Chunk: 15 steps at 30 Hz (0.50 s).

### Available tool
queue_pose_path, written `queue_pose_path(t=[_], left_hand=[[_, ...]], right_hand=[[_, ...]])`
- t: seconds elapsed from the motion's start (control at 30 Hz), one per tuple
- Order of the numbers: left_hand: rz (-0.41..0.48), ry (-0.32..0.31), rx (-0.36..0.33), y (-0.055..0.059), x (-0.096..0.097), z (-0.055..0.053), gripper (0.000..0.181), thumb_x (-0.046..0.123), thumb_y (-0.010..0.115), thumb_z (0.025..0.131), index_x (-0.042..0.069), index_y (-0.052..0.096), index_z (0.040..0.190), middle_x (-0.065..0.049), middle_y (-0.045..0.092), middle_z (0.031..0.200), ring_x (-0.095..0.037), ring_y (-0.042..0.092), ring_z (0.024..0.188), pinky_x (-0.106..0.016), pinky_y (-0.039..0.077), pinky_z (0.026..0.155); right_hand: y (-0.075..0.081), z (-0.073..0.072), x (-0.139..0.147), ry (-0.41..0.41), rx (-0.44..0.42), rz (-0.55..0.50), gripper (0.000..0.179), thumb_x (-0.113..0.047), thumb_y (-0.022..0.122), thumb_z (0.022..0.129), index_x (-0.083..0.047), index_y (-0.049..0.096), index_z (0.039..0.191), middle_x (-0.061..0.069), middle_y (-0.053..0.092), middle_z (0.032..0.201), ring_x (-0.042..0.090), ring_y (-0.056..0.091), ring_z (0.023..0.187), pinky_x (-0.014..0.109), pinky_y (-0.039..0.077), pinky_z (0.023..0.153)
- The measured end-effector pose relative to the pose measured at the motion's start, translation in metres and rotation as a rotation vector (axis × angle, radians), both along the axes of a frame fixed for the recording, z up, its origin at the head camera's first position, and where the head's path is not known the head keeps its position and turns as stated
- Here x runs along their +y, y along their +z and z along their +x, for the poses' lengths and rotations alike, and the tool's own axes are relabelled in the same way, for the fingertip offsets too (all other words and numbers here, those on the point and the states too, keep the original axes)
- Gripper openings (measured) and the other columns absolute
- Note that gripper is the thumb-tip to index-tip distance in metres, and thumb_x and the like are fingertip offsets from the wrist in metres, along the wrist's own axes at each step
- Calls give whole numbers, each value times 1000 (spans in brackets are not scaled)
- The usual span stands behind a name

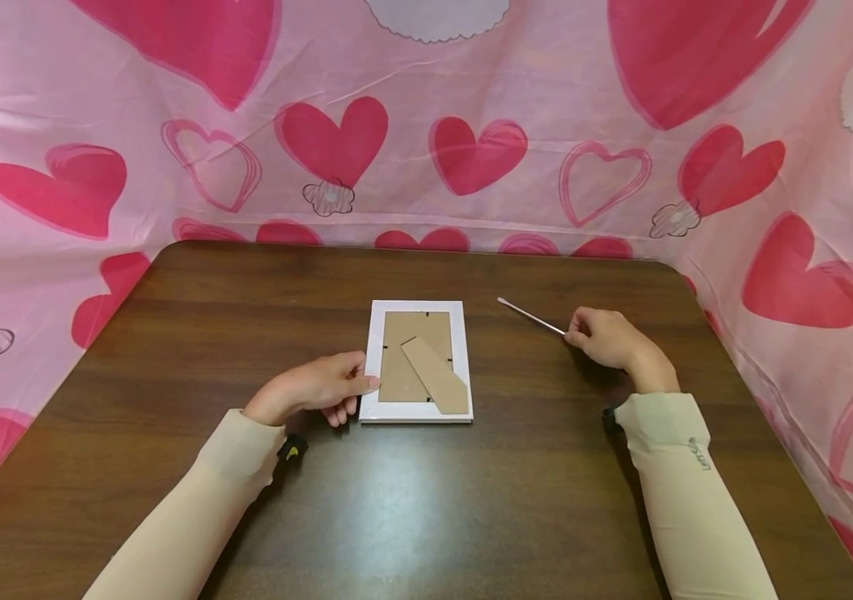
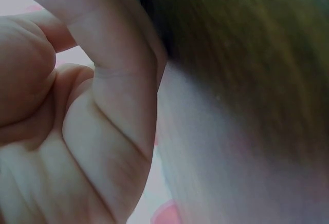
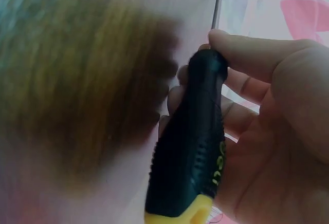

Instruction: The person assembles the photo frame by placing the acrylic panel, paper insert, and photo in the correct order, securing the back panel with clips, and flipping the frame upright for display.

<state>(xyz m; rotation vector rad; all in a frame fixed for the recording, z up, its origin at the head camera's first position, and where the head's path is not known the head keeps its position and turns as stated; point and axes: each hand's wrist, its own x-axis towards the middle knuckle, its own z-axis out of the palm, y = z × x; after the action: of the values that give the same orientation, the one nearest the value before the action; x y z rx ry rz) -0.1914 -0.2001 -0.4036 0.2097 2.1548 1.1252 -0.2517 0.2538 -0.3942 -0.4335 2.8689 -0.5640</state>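
Observation:
A white picture frame (image 1: 464, 333) lies face down on the table, its brown backing board (image 1: 414, 329) and slanted stand (image 1: 435, 375) upward. Small dark tabs sit around the backing's edges. My left hand (image 1: 324, 385) grips the frame's left side, with the thumb on its top near the lower left corner; the left wrist view shows that hand's curled fingers (image 2: 118, 75) close up. To the right, my right hand (image 1: 609, 337) holds a screwdriver (image 3: 193, 116) with a black and yellow handle, thumb and fingers at the handle's front end. Its thin metal shaft (image 1: 534, 317) points toward the upper left.
The brown wooden table (image 1: 283, 283) extends around the frame. A pink cloth (image 1: 411, 100) printed with hearts hangs along the back and both sides of the table. Beige sleeves (image 1: 193, 492) cover both forearms, and dark wrist-camera straps show at the wrists.

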Motion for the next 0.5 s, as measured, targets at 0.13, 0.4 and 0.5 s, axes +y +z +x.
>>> queue_pose_path(t=[0.13, 0.4, 0.5], left_hand=[[5, -9, 9, 0, -1, 0, 29, 26, 66, 108, 5, 48, 101, -8, 58, 71, -14, 56, 51, -26, 56, 53], [5, -13, 9, 0, 0, 1, 28, 27, 64, 109, 5, 48, 102, -8, 58, 72, -14, 56, 51, -26, 56, 52], [5, -13, 10, 0, -1, 1, 28, 28, 63, 109, 5, 48, 102, -8, 58, 72, -14, 56, 51, -26, 56, 52]], right_hand=[[-1, 0, 1, 3, -2, 4, 16, -19, 68, 105, -6, 62, 97, 6, 60, 83, 27, 57, 84, 42, 45, 76], [-1, -1, 3, 5, -1, 6, 15, -16, 69, 104, -5, 62, 96, 7, 59, 83, 28, 56, 84, 43, 45, 77], [-1, 0, 2, -5, -4, 1, 14, -15, 69, 103, -5, 63, 96, 7, 59, 83, 28, 56, 85, 42, 44, 77]])
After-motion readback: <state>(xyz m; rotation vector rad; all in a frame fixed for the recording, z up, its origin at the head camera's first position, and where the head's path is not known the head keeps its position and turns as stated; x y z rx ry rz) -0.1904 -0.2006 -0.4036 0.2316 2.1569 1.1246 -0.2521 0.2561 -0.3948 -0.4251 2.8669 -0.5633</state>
